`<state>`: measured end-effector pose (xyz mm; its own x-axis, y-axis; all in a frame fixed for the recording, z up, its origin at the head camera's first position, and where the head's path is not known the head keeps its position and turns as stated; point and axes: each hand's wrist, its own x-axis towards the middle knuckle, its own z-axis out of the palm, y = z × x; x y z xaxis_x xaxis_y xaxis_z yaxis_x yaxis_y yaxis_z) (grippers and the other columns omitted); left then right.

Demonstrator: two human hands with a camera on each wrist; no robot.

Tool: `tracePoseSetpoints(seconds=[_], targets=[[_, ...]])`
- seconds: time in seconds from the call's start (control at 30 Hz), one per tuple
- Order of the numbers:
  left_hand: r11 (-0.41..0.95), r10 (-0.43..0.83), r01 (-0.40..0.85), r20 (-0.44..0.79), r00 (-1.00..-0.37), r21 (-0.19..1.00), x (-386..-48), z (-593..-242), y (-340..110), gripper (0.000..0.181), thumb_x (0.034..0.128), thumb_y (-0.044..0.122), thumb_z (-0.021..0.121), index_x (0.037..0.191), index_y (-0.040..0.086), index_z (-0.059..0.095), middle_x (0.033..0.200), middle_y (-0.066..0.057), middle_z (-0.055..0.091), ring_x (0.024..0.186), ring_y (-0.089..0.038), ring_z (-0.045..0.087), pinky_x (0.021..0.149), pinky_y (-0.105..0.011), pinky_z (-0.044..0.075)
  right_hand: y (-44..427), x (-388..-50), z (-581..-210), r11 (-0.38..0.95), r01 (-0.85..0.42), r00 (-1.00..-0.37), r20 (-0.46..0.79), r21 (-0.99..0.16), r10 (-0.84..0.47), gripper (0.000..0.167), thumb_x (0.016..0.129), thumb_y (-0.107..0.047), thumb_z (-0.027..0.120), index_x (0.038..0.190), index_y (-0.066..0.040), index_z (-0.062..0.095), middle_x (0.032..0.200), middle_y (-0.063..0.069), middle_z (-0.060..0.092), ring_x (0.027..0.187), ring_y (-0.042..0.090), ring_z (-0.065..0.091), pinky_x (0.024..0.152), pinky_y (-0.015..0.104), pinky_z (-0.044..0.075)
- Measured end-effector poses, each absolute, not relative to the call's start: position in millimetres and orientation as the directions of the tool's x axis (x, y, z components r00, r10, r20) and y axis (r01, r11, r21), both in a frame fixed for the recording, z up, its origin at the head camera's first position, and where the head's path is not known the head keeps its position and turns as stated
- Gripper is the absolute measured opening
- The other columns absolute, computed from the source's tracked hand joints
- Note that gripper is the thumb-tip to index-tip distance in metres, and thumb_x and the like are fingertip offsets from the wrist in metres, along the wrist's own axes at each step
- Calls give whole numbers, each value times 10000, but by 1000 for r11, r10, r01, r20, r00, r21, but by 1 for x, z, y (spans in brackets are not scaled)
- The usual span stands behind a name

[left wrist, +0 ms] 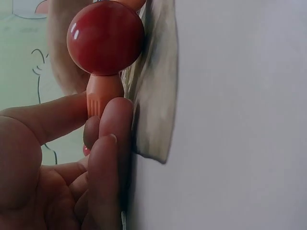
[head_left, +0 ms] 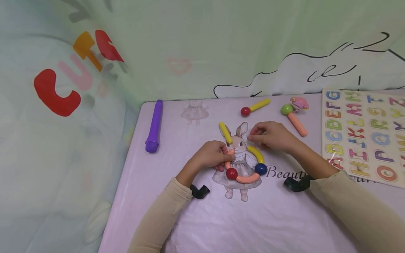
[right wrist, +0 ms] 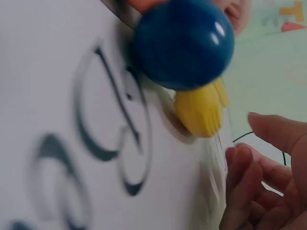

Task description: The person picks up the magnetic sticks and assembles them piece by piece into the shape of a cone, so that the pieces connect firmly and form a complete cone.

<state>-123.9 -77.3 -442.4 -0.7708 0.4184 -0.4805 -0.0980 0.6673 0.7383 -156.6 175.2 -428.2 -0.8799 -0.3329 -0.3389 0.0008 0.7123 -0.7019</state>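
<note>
My left hand (head_left: pixel 212 154) pinches a curved orange toy rod (left wrist: pixel 98 96) between thumb and fingers. That rod meets a red ball (head_left: pixel 232 173). From the ball another curved orange rod (head_left: pixel 248 179) runs to a blue ball (head_left: pixel 261 169), and a curved yellow rod (head_left: pixel 256 154) rises from the blue one. My right hand (head_left: pixel 270 136) hovers beyond the yellow rod's free end, its fingers loosely bent, thumb apart, holding nothing. A straight yellow rod (head_left: pixel 225 133) lies just beyond my left fingers. The far end of the pinched rod is partly hidden by my hand.
Toward the back lie a yellow rod with a red ball (head_left: pixel 245 111), an orange rod with a green ball (head_left: pixel 287 109), and a small pink toy (head_left: pixel 299 103). A purple stick (head_left: pixel 154 126) is at left. An alphabet puzzle board (head_left: pixel 364 137) occupies the right.
</note>
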Motion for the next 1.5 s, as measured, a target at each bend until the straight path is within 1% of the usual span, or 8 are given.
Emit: tracePoseSetpoints(seconds=[0.37, 0.63, 0.77, 0.93, 1.03, 1.2, 1.4, 1.5], targets=[[672, 419, -103, -492, -763, 733, -125, -440, -78, 269, 926, 300, 769, 939, 96, 593, 624, -33, 658, 508, -138, 656, 463, -211, 477, 169, -194, -429, 700, 30, -935, -267, -714, -232, 571, 949, -497, 692, 1390, -157, 565, 1199, 191, 659, 779, 248, 634, 680, 309, 495], [666, 411, -118, -494, -766, 737, -126, -439, -79, 266, 923, 291, 773, 932, 99, 590, 624, -32, 656, 515, -157, 665, 470, -224, 483, 159, -217, -438, 699, -46, -985, -86, -713, -153, 470, 945, -397, 728, 1269, -98, 567, 1006, 144, 591, 805, 268, 541, 655, 335, 434], [654, 413, -130, -496, -763, 745, -127, -441, -80, 266, 920, 278, 778, 929, 94, 586, 626, -40, 659, 513, -160, 670, 470, -225, 491, 151, -238, -441, 719, -118, -987, 3, -685, -159, 538, 944, -359, 735, 1378, -97, 555, 988, 147, 549, 857, 280, 472, 678, 369, 377], [636, 423, -143, -498, -757, 758, -128, -444, -80, 266, 918, 270, 779, 918, 90, 584, 626, -41, 665, 504, -151, 669, 463, -220, 492, 146, -257, -444, 762, -110, -983, -45, -638, -180, 635, 936, -374, 739, 1454, -73, 530, 903, 136, 544, 801, 266, 472, 652, 352, 354], [633, 424, -149, -501, -755, 760, -127, -444, -79, 268, 916, 269, 781, 916, 90, 581, 620, -43, 664, 509, -163, 679, 458, -217, 491, 144, -261, -446, 778, -87, -982, -79, -622, -173, 643, 940, -395, 725, 1448, -47, 536, 928, 162, 576, 823, 282, 496, 672, 364, 373], [643, 418, -146, -504, -756, 752, -126, -442, -79, 269, 917, 271, 781, 919, 90, 581, 608, -44, 654, 517, -179, 686, 456, -216, 486, 144, -262, -449, 781, -70, -984, -86, -621, -157, 632, 931, -485, 714, 1379, -55, 596, 1203, 241, 632, 1040, 355, 526, 846, 465, 450], [652, 420, -129, -497, -759, 747, -126, -443, -80, 268, 921, 282, 777, 916, 96, 583, 608, -41, 655, 511, -163, 676, 458, -217, 487, 144, -260, -451, 812, -81, -987, -67, -578, -146, 556, 896, -539, 736, 1192, -71, 686, 1098, 207, 630, 978, 334, 494, 766, 414, 389], [651, 423, -120, -489, -763, 750, -127, -444, -79, 267, 920, 282, 777, 915, 98, 584, 610, -41, 655, 514, -168, 679, 457, -216, 486, 146, -261, -451, 807, -137, -983, -22, -575, -183, 536, 874, -507, 774, 1155, -55, 709, 1174, 208, 597, 1032, 357, 509, 832, 463, 431]])
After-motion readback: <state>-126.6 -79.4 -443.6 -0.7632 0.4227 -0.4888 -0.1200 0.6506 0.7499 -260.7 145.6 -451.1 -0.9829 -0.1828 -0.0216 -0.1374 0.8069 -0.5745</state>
